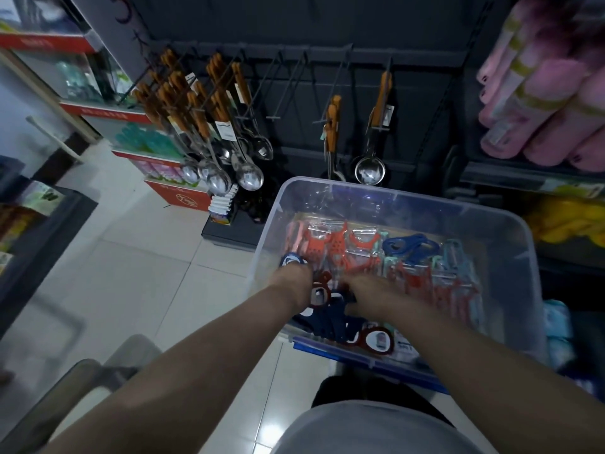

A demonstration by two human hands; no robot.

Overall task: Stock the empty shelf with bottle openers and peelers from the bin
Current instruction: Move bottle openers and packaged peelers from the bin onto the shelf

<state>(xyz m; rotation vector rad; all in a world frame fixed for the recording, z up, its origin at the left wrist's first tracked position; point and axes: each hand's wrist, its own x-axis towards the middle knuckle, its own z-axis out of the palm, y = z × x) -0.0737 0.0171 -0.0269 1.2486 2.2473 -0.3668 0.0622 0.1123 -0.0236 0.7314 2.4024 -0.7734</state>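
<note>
Both hands work inside the clear bin [425, 199], at its near-left corner. The bottle openers [327, 324] lie heaped directly beneath the hands. The peelers [340, 247] lie farther in and to the right, packed side by side with their long axes running away from the person.

The left hand [292, 285], forearm extended and knuckles up, has its grip clenched on a blue bottle opener [289, 261], whose round head projects beyond the fingers. The right hand [368, 298] reaches down among the openers, just beside a red opener [319, 294]; whether its grip is closed cannot be told.

The bare hooks [296, 80] stand above and beyond the bin's far wall, slightly left. The left hand is judged nearer to them.
</note>
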